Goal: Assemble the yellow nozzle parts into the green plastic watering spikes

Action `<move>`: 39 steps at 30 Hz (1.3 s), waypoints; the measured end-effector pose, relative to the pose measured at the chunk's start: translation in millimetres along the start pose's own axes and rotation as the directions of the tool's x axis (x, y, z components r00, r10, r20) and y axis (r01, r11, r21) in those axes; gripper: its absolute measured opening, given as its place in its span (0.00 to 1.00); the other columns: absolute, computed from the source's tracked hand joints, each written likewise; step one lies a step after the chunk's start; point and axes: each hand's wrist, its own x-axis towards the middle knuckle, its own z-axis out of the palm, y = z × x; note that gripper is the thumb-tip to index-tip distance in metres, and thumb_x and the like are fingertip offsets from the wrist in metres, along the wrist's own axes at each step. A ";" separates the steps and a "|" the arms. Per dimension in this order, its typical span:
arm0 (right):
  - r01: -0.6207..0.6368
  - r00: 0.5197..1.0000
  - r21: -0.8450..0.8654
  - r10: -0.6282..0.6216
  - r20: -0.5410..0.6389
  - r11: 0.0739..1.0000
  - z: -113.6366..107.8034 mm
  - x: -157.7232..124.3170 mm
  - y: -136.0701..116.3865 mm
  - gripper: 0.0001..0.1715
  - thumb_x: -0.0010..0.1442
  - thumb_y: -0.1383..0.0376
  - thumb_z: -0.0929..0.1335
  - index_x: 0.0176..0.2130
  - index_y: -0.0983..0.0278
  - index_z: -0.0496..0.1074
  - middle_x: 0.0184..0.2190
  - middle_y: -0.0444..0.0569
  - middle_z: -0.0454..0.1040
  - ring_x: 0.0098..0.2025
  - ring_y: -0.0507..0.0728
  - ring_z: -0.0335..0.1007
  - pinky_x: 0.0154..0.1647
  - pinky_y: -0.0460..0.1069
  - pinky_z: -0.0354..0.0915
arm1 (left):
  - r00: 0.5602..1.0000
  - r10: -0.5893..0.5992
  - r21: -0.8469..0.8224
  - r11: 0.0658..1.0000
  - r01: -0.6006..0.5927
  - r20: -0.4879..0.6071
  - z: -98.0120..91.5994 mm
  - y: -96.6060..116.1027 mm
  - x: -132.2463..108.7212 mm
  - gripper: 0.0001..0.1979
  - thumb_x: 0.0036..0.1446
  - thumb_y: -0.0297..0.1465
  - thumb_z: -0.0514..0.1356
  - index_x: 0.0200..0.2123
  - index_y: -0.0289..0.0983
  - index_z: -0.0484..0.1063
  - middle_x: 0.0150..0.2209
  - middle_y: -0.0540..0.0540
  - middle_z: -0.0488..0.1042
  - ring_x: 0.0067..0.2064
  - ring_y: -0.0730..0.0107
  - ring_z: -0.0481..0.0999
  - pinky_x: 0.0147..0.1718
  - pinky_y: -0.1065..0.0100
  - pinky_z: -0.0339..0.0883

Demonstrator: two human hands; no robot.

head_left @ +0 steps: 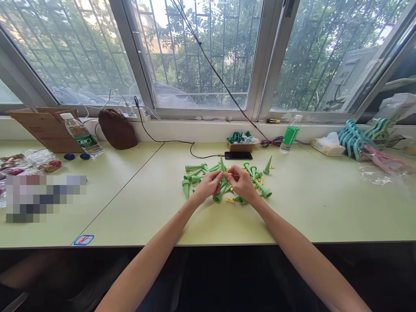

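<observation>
My left hand (209, 185) and my right hand (241, 183) meet over a pile of green plastic parts, fingers pinched together and fingertips touching or nearly so. A green plastic cone (222, 164) points upward from between them, its lower end hidden; my left hand seems to grip it. A bit of yellow shows beside my right fingertips, but what they pinch is too small to make out. Around the hands lie several green cones (186, 188), some tipped over, and small yellow plastic pieces (230, 200). One cone (268, 165) stands apart at the right, leaning.
Behind the pile lie a phone (238, 155) on a cable and a small box (241, 146) with green wrapping. Water bottles (289, 135) (82, 136), a tissue pack (328, 145) and turquoise hangers (354, 138) stand farther out. A cardboard box (45, 130) is at left, below the windows.
</observation>
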 end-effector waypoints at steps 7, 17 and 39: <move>-0.016 1.000 -0.078 0.015 -0.023 0.997 2.0 2.7 1.4 0.15 0.63 0.53 0.64 0.36 0.62 0.68 0.22 0.41 0.65 0.21 0.50 0.56 0.23 0.46 0.54 | 0.991 0.079 0.121 0.990 -0.065 -0.108 4.2 1.7 1.5 0.16 0.59 0.47 0.56 0.36 0.39 0.62 0.25 0.53 0.67 0.15 0.79 0.62 0.13 0.74 0.51; -0.056 0.994 -0.281 0.026 -0.109 0.958 -6.1 6.7 8.2 0.12 0.63 0.58 0.62 0.38 0.62 0.69 0.20 0.41 0.65 0.21 0.52 0.61 0.27 0.47 0.57 | 0.891 0.309 0.630 0.776 -0.034 -0.334 -12.0 0.4 3.7 0.11 0.60 0.40 0.57 0.38 0.39 0.70 0.38 0.46 0.77 0.23 0.74 0.67 0.27 0.70 0.60; -0.008 1.000 -0.364 0.004 -0.011 0.931 -6.8 7.4 9.0 0.09 0.62 0.62 0.63 0.33 0.62 0.69 0.19 0.41 0.64 0.22 0.52 0.59 0.28 0.47 0.56 | 0.904 0.189 0.603 0.792 0.090 -0.384 -11.0 -0.8 7.6 0.12 0.54 0.35 0.60 0.40 0.35 0.74 0.27 0.47 0.77 0.30 0.64 0.75 0.34 0.66 0.64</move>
